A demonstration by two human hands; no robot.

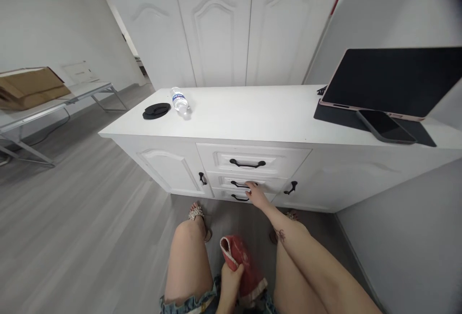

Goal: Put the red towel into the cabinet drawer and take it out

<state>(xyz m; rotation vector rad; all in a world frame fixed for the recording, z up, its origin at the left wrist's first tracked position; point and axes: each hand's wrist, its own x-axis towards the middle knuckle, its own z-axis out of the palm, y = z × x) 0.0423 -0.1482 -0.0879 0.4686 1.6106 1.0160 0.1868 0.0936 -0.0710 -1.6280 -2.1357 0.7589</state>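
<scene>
Low between my knees, my left hand is closed round a folded red cloth with a pale edge. My right hand reaches forward to the white cabinet's middle drawer. Its fingers are at the right end of the black middle drawer handle, curled over it. Above that sits the top drawer with its own black handle, and below it the bottom drawer handle shows in part. All three drawers look closed.
On the white cabinet top are a clear plastic bottle on its side, a black round object, a tablet-like screen and a phone. Cabinet doors with handles flank the drawers. A cardboard box rests on a table at left.
</scene>
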